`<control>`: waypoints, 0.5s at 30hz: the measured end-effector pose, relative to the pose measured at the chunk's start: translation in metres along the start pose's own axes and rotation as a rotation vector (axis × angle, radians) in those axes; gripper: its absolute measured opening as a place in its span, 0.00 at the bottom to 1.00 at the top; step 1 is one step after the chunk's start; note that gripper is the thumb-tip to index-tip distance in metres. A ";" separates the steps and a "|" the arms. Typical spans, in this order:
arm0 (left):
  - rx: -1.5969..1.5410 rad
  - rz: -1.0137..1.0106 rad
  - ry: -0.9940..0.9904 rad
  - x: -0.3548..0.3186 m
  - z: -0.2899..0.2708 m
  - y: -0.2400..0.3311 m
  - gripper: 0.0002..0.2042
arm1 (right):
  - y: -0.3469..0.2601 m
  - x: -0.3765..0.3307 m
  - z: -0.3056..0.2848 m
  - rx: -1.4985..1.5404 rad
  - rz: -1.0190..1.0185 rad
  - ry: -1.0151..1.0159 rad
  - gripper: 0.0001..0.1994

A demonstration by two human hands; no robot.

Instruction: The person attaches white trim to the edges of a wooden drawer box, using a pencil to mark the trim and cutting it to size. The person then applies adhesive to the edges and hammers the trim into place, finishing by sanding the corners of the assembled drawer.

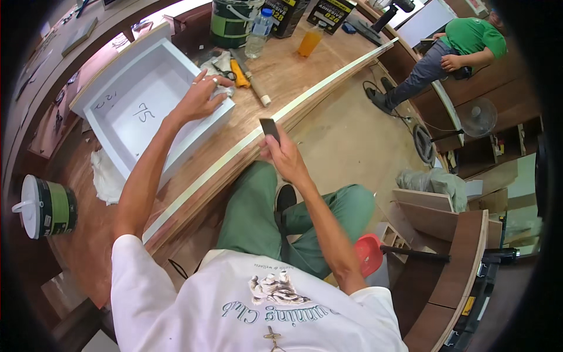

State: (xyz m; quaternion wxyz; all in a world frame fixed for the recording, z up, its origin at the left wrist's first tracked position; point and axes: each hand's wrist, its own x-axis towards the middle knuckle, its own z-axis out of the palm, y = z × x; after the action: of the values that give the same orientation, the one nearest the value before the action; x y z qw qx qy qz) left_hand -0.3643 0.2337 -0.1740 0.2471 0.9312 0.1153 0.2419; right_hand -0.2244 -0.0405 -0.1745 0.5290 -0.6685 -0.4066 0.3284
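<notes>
A white drawer box (pixel 161 173) with handwritten marks inside lies on the wooden workbench. My left hand (pixel 199 100) reaches over its right wall, fingers apart. Beside those fingertips lies a crumpled white cloth (pixel 225 91); whether they touch it I cannot tell. Near the bench's front edge, my right hand (pixel 285 155) is closed on a dark, flat rectangular piece (pixel 269 127), whose exact kind I cannot make out. Just beyond the drawer lie a long tool with a wooden handle (pixel 258 88) and a yellow-orange tool (pixel 239 74).
Farther along stand a green bucket (pixel 230 26), a blue-capped bottle (pixel 258 36), orange drink (pixel 311 41) and black cans (pixel 331 13). A lidded tub (pixel 56 208) is at left. A person in green (pixel 469 44) and a fan (pixel 476 117) are at right, with a red stool (pixel 368 255) nearer.
</notes>
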 end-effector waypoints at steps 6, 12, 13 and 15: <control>-0.001 0.038 0.028 -0.001 0.007 0.003 0.17 | 0.010 0.041 0.025 -0.258 -0.055 -0.002 0.16; 0.021 -0.010 -0.027 0.003 0.009 0.009 0.18 | 0.023 0.059 0.026 -0.429 -0.144 0.063 0.15; 0.022 -0.024 -0.028 0.004 0.009 0.009 0.18 | 0.023 0.059 0.027 -0.435 -0.150 0.056 0.15; 0.025 -0.032 -0.037 0.004 0.010 0.006 0.18 | 0.019 0.060 0.030 -0.439 -0.154 0.056 0.15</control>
State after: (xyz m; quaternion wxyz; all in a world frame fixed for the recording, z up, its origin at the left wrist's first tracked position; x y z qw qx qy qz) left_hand -0.3552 0.2255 -0.1769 0.2413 0.9366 0.1289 0.2191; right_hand -0.2196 0.0241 -0.2006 0.4055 -0.7434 -0.5033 0.1723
